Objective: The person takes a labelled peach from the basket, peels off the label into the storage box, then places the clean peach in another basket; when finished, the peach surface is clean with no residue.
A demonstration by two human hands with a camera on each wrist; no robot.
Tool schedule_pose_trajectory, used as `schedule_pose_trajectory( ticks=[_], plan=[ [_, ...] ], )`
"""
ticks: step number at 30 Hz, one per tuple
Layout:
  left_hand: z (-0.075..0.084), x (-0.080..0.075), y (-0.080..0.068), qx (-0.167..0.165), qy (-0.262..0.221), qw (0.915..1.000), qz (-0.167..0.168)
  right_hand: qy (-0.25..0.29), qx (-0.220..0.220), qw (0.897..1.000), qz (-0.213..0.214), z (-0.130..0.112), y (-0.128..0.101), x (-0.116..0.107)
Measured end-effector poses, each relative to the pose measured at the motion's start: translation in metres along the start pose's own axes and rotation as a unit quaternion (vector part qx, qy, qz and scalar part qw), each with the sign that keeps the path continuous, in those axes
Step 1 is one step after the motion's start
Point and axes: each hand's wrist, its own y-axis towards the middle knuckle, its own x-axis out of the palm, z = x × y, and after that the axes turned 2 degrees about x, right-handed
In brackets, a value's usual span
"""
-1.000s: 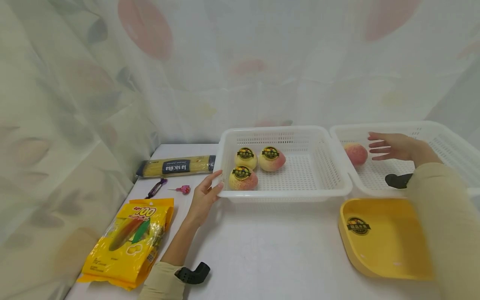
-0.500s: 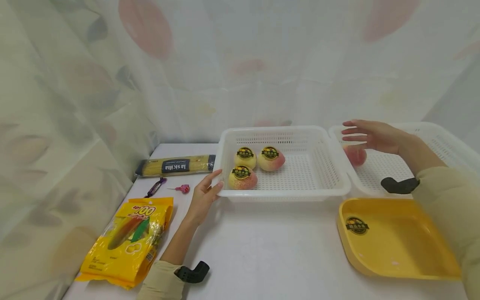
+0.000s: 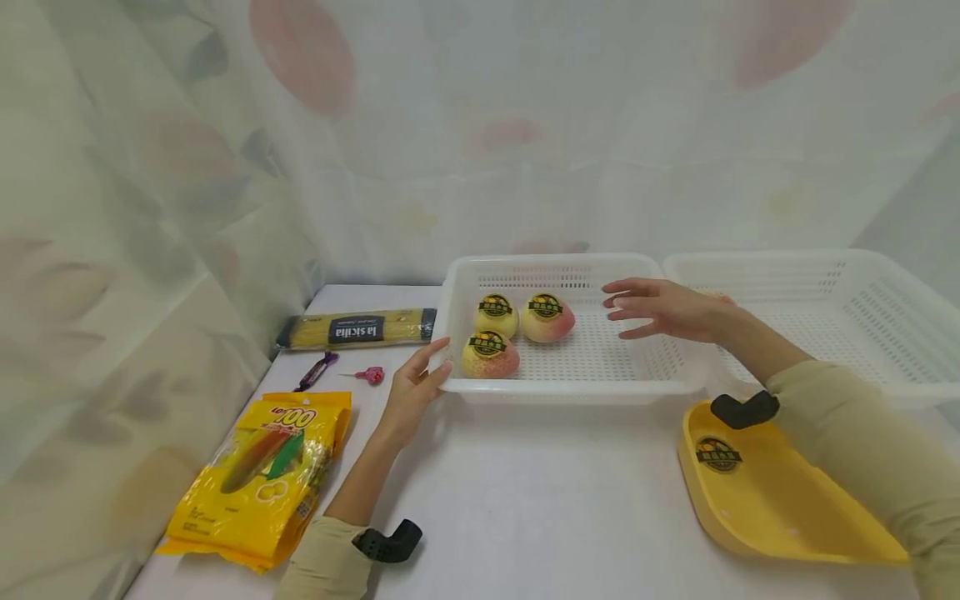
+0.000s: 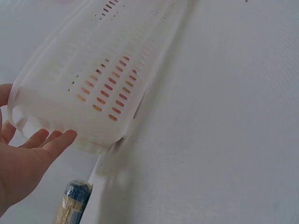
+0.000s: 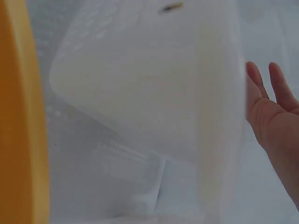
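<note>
My left hand (image 3: 408, 396) is at the left front corner of a white perforated plastic basket (image 3: 570, 387). In the left wrist view my left thumb lies over the rim and the fingers (image 4: 60, 144) sit under it against the outer wall. Inside the basket, three yellow-and-pink peaches (image 3: 548, 321) with black-and-gold labels are grouped at the left. Over the basket's right part hovers my right hand (image 3: 660, 310), fingers spread and holding nothing. A second white basket (image 3: 810, 275) adjoins on the right; the peach (image 3: 722, 297) in it is mostly hidden behind my right hand.
A yellow tray (image 3: 738, 508) with a label stands at the front right, partly under my right sleeve. On the left lie a pack of spaghetti (image 3: 356, 328), a purple-wrapped candy (image 3: 317, 372), a lollipop (image 3: 370, 376) and a yellow snack bag (image 3: 258, 475). A patterned curtain (image 3: 450, 167) hangs behind.
My right hand has moved left from over the right basket to above the left basket, now covering most of the lone peach. My left hand has stayed at the basket corner.
</note>
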Motion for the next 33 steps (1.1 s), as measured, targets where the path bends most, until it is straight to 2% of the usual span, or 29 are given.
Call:
schedule_pose_trajectory(
  ticks=[6,18,27,31,33],
  plan=[
    [0.000,0.000,-0.001,0.001,0.002,1.0000,-0.001,0.001,-0.004,1.000,-0.020,0.004,0.023,0.034],
    [-0.002,0.002,-0.001,0.014,-0.014,0.9998,0.004,-0.076,-0.014,0.997,-0.026,0.007,0.067,0.091],
    [-0.003,0.003,-0.001,0.017,-0.012,0.9998,-0.001,-0.149,-0.040,0.988,0.007,0.008,0.090,0.118],
    [-0.002,0.002,-0.001,0.016,-0.002,0.9999,-0.003,-0.190,-0.049,0.980,0.023,0.007,0.099,0.129],
    [-0.001,0.002,-0.002,0.018,0.000,0.9998,-0.004,-0.221,-0.056,0.973,0.033,0.006,0.102,0.134]
  ],
)
